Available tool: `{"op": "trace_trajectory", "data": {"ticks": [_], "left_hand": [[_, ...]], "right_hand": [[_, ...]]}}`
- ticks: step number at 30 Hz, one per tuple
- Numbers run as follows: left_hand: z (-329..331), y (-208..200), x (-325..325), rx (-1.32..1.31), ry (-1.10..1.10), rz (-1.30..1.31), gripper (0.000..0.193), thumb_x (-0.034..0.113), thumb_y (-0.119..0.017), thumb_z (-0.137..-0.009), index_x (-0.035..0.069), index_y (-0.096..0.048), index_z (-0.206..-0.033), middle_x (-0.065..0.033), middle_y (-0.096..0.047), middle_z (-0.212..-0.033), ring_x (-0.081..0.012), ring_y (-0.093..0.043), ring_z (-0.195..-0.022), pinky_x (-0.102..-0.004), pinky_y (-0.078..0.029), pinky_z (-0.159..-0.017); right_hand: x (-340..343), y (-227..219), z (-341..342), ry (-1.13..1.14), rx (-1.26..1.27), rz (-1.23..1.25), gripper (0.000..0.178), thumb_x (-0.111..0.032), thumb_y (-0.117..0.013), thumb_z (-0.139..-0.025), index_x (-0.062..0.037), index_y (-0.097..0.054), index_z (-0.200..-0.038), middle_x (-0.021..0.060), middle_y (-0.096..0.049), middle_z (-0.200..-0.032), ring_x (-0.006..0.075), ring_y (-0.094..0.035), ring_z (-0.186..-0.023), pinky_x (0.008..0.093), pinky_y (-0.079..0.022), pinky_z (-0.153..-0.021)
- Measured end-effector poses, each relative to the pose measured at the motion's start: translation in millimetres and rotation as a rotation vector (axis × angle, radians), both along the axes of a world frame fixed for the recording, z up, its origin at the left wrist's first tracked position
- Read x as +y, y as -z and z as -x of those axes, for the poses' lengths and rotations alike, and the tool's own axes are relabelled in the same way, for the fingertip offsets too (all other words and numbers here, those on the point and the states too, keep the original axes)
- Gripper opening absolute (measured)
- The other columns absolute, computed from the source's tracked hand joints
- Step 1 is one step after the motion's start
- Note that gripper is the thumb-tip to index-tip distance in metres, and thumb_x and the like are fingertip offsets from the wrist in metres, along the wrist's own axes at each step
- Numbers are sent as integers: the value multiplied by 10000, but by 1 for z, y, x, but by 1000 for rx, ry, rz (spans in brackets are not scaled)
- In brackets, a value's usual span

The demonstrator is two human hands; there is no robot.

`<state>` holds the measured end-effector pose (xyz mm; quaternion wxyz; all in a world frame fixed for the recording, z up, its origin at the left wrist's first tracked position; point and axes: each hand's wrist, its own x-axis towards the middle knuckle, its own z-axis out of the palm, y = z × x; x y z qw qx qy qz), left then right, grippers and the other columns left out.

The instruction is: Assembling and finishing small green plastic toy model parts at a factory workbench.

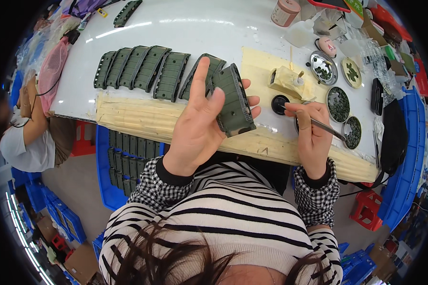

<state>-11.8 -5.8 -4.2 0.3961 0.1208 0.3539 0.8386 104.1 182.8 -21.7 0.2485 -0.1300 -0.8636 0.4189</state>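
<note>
My left hand (191,130) grips a dark green ribbed panel (234,107), tilted above the table's near edge, its index finger raised. Between the fingers of my right hand (311,137) are metal tweezers (327,127), their tips over or in a small round black dish (278,108); whether they pinch anything is too small to tell. Just behind is a block wrapped in yellowish tape (280,85). Right of that hand stand two round dishes (338,102) (352,132) of small dark green pieces. Similar green panels (171,76) lie in a row beyond my left hand.
Yellowish padding (142,109) covers the table's front edge. A metal dish (335,71), a round lid (359,80), a pink tin (285,12) and a black case (377,97) stand at right. Below left is a blue crate (102,178) of panels. Another person's arm (32,114) shows at left.
</note>
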Motion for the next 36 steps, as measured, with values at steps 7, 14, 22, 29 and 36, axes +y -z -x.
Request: {"op": "trace_trajectory", "data": {"ticks": [7, 14, 22, 29, 36], "left_hand": [[3, 4, 4, -174, -49, -155, 456, 244, -260, -1053, 149, -195, -1494, -245, -281, -1480, -356, -418, -1310, -554, -359, -1095], [-1, 9, 2, -253, -29, -160, 473, 244, -359, -1041, 155, -203, -1479, -172, -389, -1400, -327, -439, -1294, -469, -415, -1076], [-14, 2, 12, -319, 38, -115, 519, 215, -410, -1025, 89, -195, -1481, -191, -392, -1419, -339, -365, -1357, -412, -376, -1121], [-14, 2, 15, -320, 17, -129, 517, 203, -404, -1025, 79, -191, -1479, -207, -387, -1417, -337, -349, -1366, -403, -343, -1142], [-16, 3, 16, -301, 1, -127, 510, 192, -388, -1027, 84, -184, -1482, -215, -381, -1416, -338, -338, -1371, -410, -331, -1148]], "right_hand": [[-1, 2, 0, 18, -4, -3, 150, -100, -583, -928, -29, -708, -969, 44, -675, -803, 197, -501, -830, 300, -436, -746], [-1, -11, -8, -45, 145, 128, 271, -165, -480, -991, 7, -688, -957, 61, -672, -808, 198, -506, -864, 313, -437, -788], [-33, -37, -15, -193, 359, 218, 472, -334, -374, -1033, 37, -661, -979, 168, -695, -936, 294, -644, -942, 364, -494, -829], [-41, -36, -15, -198, 324, 313, 431, -299, -379, -1033, 32, -653, -1000, 221, -683, -1025, 260, -660, -935, 332, -509, -817], [-40, -34, -16, -198, 315, 244, 357, -222, -402, -1025, 34, -650, -999, 222, -685, -1021, 266, -666, -915, 322, -509, -812]]}}
